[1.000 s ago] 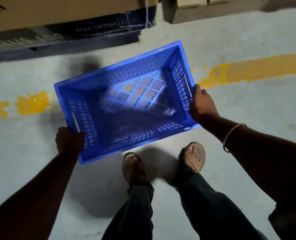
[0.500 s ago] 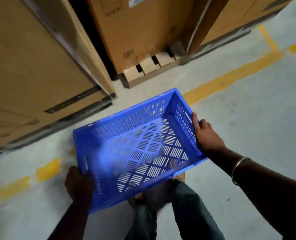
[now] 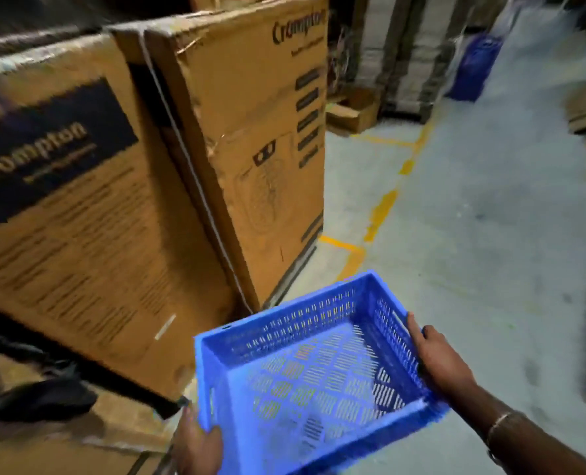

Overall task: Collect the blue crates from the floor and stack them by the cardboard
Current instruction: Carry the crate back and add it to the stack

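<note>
Person carries 1 blue perforated plastic crate [image 3: 319,365] off the grey concrete floor [image 3: 490,234], open side up and empty. Left hand [image 3: 195,443] grips the crate's near-left corner, fingers curled round the rim. Right hand [image 3: 439,363] holds the right short wall, fingers clamped on its top edge by the handle slot (a metal bangle [image 3: 498,428] sits on that wrist). Tall brown cardboard boxes [image 3: 243,149] printed "Crompton" stand just left of the crate. More blue crates [image 3: 473,66], blurred, far off.
</note>
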Demonstrator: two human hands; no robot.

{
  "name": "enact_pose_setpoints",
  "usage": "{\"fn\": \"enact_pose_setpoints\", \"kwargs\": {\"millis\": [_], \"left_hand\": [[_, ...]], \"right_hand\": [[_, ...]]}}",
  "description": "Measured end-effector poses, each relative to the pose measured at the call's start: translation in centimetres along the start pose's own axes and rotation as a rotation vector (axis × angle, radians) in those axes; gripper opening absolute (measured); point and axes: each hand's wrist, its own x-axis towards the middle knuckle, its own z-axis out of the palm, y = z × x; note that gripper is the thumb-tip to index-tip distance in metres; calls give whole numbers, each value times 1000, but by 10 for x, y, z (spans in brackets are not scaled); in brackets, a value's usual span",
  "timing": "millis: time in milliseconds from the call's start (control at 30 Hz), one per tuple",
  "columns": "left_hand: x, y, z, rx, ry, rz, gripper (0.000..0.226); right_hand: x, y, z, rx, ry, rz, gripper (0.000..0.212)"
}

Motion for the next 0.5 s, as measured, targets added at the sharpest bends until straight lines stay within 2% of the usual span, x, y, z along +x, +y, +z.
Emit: {"fn": "enact_pose_setpoints", "kwargs": {"millis": [67,100,233,367,500], "left_hand": [[-12,52,-1,-34,-4,95,23],[-11,79,4,-35,-35,141,20],[1,203,38,33,-64,363,19],[5,304,71,56,-82,507,24],[7,384,100,53,-113,634,23]], "right_hand": [[6,34,-19,107,17,84,73],[10,52,-32,108,46,121,75],[29,113,-82,70,147,210,93],[42,166,-128,140,270,302,84],[59,206,-158,122,341,367,85]]}}
